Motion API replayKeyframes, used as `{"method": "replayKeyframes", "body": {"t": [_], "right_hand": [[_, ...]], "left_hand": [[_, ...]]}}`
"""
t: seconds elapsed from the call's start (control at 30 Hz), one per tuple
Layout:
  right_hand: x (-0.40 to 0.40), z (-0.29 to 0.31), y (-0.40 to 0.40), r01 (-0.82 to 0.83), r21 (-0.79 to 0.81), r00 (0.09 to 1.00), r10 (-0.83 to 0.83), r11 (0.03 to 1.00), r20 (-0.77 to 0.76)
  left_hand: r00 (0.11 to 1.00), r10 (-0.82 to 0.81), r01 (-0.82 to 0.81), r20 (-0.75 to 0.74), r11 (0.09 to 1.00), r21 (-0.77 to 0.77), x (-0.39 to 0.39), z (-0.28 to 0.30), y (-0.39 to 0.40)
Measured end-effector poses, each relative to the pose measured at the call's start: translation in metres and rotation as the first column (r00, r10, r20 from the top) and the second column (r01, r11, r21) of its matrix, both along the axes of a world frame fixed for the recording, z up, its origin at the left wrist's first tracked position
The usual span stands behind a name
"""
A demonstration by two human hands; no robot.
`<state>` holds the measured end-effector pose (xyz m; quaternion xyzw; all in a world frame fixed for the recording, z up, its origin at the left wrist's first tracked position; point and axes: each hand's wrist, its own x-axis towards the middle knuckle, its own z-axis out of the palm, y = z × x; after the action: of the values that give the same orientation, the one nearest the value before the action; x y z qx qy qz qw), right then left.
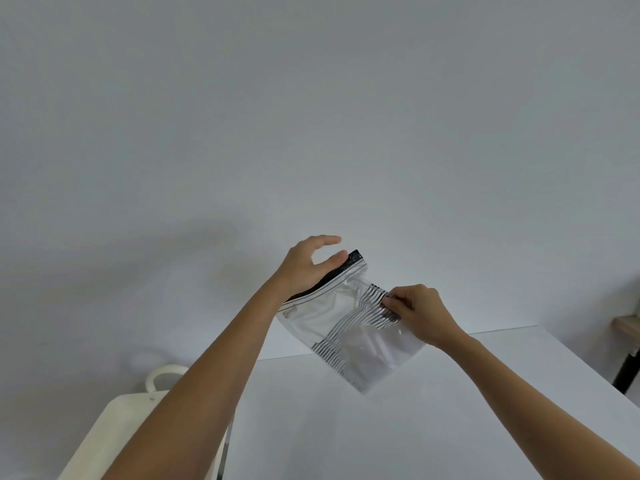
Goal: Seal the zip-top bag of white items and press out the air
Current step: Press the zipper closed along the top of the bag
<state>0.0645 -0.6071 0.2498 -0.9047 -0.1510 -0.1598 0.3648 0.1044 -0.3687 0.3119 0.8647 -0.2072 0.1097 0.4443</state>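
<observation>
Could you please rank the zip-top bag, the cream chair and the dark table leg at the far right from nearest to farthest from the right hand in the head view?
From the right hand:
1. Zip-top bag: pinched in its fingers, held above the table.
2. Dark table leg: far right edge.
3. Cream chair: lower left, past the left forearm.

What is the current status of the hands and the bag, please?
Left hand open at zip edge. Right hand pinching bag side. Bag held above table. Nothing obstructing.
</observation>
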Motion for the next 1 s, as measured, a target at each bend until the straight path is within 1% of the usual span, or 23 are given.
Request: {"method": "replayKeyframes", "body": {"t": [0.03, 0.07, 0.2, 0.27, 0.4, 0.43, 0.53, 0.6, 0.67, 0.73, 0.8, 0.93, 0.97, 1.0], "right_hand": [[0.000, 0.000, 0.001, -0.013, -0.027, 1.000, 0.012, 1.000, -0.003], [0.000, 0.000, 0.001, -0.024, -0.045, 1.000, 0.024, 0.999, -0.009], [-0.003, -0.001, -0.002, -0.045, -0.055, 0.998, 0.042, 0.998, -0.052], [-0.005, -0.001, -0.005, -0.038, -0.045, 0.997, 0.035, 0.998, -0.069], [-0.008, -0.008, -0.018, -0.013, 0.004, 0.995, 0.014, 1.000, -0.103], [-0.009, -0.010, -0.021, -0.017, 0.024, 0.993, 0.020, 1.000, -0.120], [-0.008, -0.014, -0.028, -0.029, 0.081, 0.988, 0.041, 0.996, -0.152], [-0.006, -0.017, -0.030, -0.021, 0.101, 0.983, 0.038, 0.995, -0.177], [-0.003, -0.019, -0.030, -0.033, 0.147, 0.976, 0.064, 0.989, -0.209], [-0.003, -0.017, -0.024, -0.063, 0.249, 0.964, 0.124, 0.966, -0.236], [-0.001, -0.010, -0.013, -0.077, 0.353, 0.963, 0.161, 0.933, -0.216], [0.002, 0.006, 0.008, -0.067, 0.542, 0.978, 0.161, 0.838, -0.129], [0.002, 0.009, 0.008, -0.064, 0.577, 0.981, 0.159, 0.814, -0.115], [0.002, 0.010, 0.006, -0.064, 0.607, 0.981, 0.161, 0.792, -0.107]], "left_hand": [[0.997, -0.050, 0.053, -0.067, 0.998, 0.045, 0.002, 0.001, -0.005], [0.991, -0.082, 0.089, -0.104, 0.994, 0.062, 0.004, 0.001, -0.008], [0.985, -0.133, 0.140, -0.108, 0.988, 0.065, 0.008, 0.001, -0.011], [0.990, -0.114, 0.115, -0.085, 0.993, 0.003, 0.009, 0.002, -0.011], [0.999, -0.038, 0.031, -0.034, 0.978, -0.205, 0.010, 0.012, -0.005], [0.999, -0.034, 0.029, -0.018, 0.976, -0.217, 0.010, 0.016, -0.002], [0.999, -0.023, 0.030, 0.047, 0.988, -0.154, 0.011, 0.024, -0.001], [0.997, -0.040, 0.049, 0.069, 0.989, -0.138, 0.009, 0.029, -0.008], [0.995, -0.093, 0.097, 0.048, 0.991, -0.095, 0.008, 0.033, -0.019], [0.988, -0.157, 0.156, 0.015, 0.988, 0.009, 0.005, 0.035, -0.033], [0.978, -0.209, 0.209, -0.010, 0.974, 0.085, 0.002, 0.033, -0.049], [0.963, -0.265, 0.270, -0.053, 0.957, 0.106, -0.002, 0.030, -0.061], [0.961, -0.268, 0.276, -0.075, 0.952, 0.134, -0.001, 0.030, -0.055], [0.961, -0.260, 0.275, -0.098, 0.941, 0.198, 0.001, 0.029, -0.046]]}}
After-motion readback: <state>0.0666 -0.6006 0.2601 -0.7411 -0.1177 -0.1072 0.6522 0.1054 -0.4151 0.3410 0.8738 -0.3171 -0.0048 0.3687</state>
